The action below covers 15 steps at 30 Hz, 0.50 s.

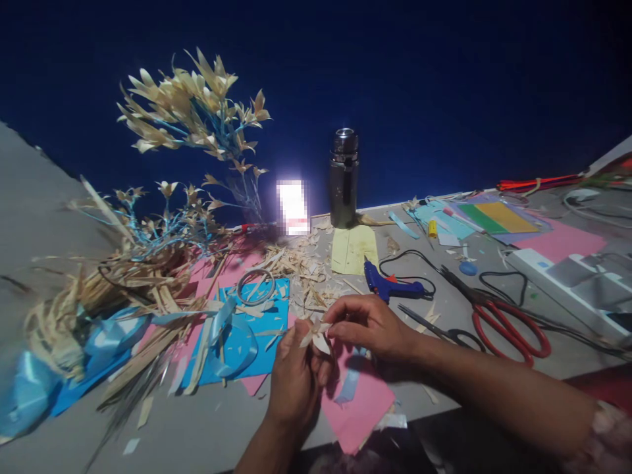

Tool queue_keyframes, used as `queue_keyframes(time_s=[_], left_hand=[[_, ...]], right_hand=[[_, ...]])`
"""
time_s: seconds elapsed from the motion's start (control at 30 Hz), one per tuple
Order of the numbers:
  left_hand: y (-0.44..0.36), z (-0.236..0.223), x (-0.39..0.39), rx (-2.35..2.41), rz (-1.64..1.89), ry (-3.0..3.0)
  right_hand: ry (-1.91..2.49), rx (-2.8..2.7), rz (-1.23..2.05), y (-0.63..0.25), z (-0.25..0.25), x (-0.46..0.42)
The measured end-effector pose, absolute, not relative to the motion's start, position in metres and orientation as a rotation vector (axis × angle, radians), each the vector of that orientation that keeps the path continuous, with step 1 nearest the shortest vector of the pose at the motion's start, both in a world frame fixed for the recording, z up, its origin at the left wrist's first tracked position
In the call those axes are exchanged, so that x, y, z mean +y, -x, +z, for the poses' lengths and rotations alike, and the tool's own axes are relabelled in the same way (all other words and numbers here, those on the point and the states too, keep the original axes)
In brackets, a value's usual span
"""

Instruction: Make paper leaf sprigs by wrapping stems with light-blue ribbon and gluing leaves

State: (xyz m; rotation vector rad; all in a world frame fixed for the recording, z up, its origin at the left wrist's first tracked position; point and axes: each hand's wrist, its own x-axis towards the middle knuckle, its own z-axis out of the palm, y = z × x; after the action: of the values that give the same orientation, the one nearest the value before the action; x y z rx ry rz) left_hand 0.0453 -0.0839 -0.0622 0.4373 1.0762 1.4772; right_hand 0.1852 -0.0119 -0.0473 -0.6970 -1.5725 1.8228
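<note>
A small cream flower (317,337) with pointed petals, like dried husk, is held between my two hands in the middle of the view. My left hand (296,368) is closed around its base, thumb up beside the petals. With thumb and fingertips, my right hand (363,326) pinches a petal on the flower's right side. Beneath the hands lies a pink sheet (358,408) with a piece of light blue ribbon (349,382) on it. A blue glue gun (395,288) rests just beyond my right hand, and small dark scissors (434,324) lie to its right.
Tall husk flowers (197,108) on blue stems stand at the back left, near a dark flask (344,181). Husk strips (69,316), blue ribbon (29,388) and a tape roll (255,288) crowd the left. Red-handled scissors (508,329), cords and a white tray (567,283) lie right.
</note>
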Motion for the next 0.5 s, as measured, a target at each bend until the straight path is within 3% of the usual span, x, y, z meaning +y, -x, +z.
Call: queue_keyframes(time_s=[0.2,0.5], left_hand=[[-0.042,-0.063,-0.082,1.085,1.370,-0.537],[-0.026,-0.054,-0.080,1.330,1.488,-0.476]], right_hand=[[0.792,-1.588,1.666,-0.182,-0.049,-0.008],[0.822,-1.527,1.791,-0.183,-0.048,-0.003]])
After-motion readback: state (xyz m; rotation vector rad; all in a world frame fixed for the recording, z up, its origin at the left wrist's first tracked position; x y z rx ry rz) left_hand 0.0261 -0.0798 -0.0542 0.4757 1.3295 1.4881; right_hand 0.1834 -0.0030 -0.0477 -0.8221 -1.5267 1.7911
